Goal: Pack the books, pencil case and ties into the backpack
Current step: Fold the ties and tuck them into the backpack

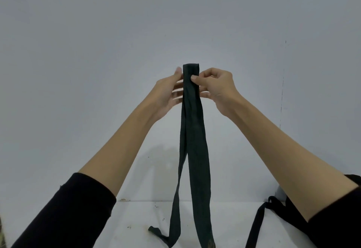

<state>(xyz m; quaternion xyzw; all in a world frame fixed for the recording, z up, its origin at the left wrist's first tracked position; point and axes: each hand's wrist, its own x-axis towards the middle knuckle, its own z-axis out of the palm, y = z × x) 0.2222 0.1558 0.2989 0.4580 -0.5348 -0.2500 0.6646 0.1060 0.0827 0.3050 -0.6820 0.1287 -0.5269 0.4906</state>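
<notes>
A long dark tie (195, 146) hangs folded in half, its fold held up at chest height in front of a pale wall. My right hand (216, 89) pinches the fold between thumb and fingers from the right. My left hand (168, 91) touches the same fold from the left, fingers partly behind the cloth. The two tails hang down, the narrow end lying on the white floor at the bottom. A black backpack strap (257, 222) shows at the lower right, mostly hidden behind my right forearm. Books and pencil case are out of view.
A plain grey-white wall (117, 52) fills most of the view and meets a white floor (136, 224) with a few dark specks. Both forearms have black sleeves pushed up.
</notes>
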